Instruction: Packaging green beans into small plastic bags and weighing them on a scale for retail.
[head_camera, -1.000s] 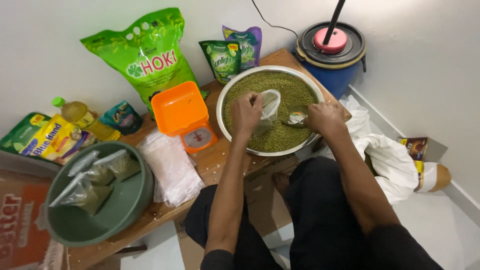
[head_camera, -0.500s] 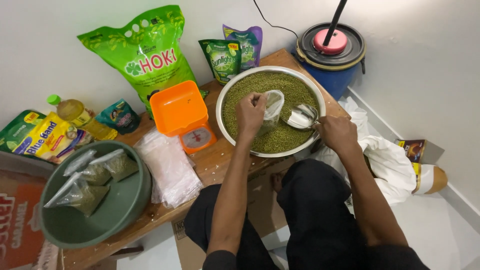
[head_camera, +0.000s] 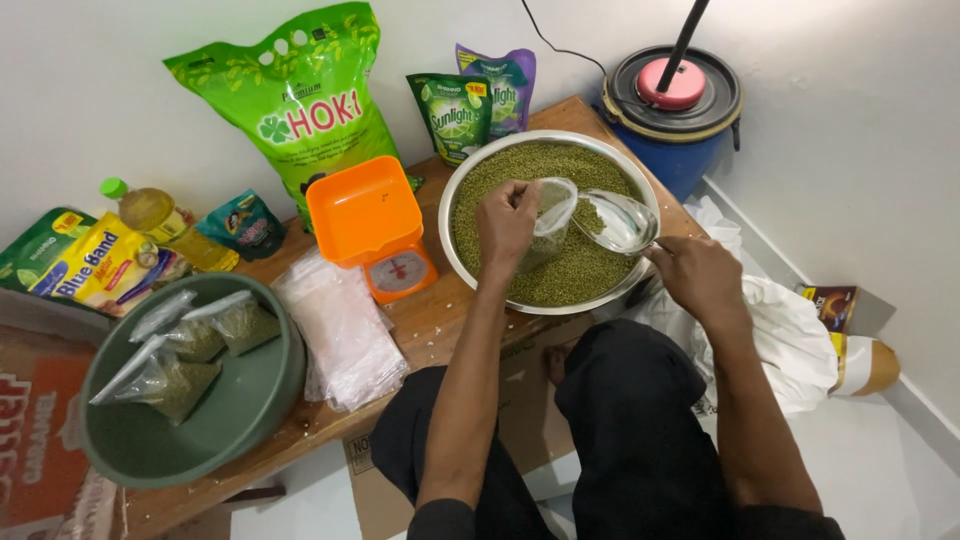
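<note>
A large steel bowl (head_camera: 452, 190) full of small green beans (head_camera: 590, 270) sits on the wooden table. My left hand (head_camera: 505, 220) holds a small clear plastic bag (head_camera: 550, 215) open over the beans. My right hand (head_camera: 700, 272) grips the handle of a metal scoop (head_camera: 620, 220), whose tilted mouth touches the bag's opening. An orange kitchen scale (head_camera: 372, 228) stands just left of the bowl.
A green basin (head_camera: 255, 400) with three filled bean bags (head_camera: 185, 350) sits at the left, a stack of empty clear bags (head_camera: 340, 330) beside it. Grocery pouches, an oil bottle (head_camera: 160, 225) and a big green sack (head_camera: 300, 100) line the wall. A blue drum (head_camera: 675, 100) stands behind.
My right hand lifted the scoop out of the beans and brought it up to the mouth of the bag. My left hand kept hold of the bag.
</note>
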